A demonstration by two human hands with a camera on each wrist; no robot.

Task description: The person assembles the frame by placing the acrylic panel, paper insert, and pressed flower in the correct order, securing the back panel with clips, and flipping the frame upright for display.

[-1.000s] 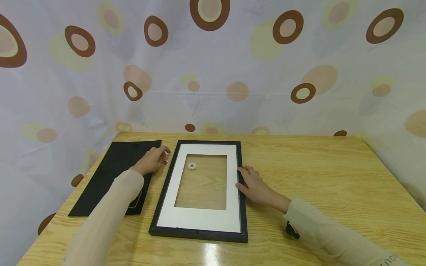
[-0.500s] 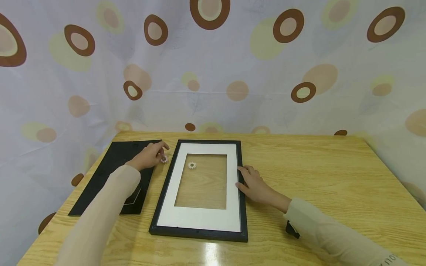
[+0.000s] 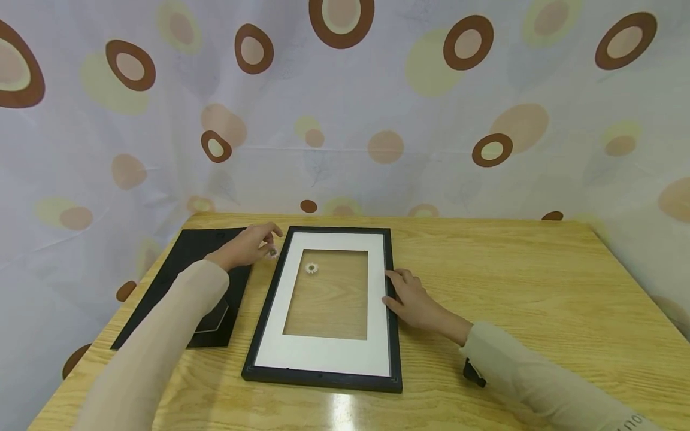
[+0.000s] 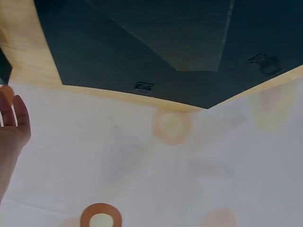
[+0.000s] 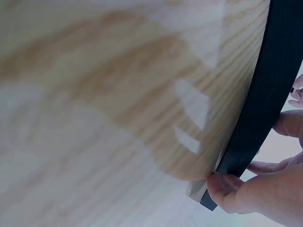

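Note:
A dried daisy, white-petalled with a dark centre, is pinched at the fingertips of my left hand, beside the upper left edge of a black picture frame. Inside the frame lies a white mat with a rectangular window. A second daisy sits in the window's upper left part. My right hand grips the frame's right side; in the right wrist view its fingers bend round the black edge. Only part of my left hand shows in the left wrist view, and its daisy is hidden there.
A black backing board with a stand leg and small metal hangers lies left of the frame, partly under my left forearm. The wooden table reaches back to a patterned cloth.
My left hand has moved slightly away from me and then right, carrying the daisy closer to the frame's left edge. The right hand and the frame have stayed put.

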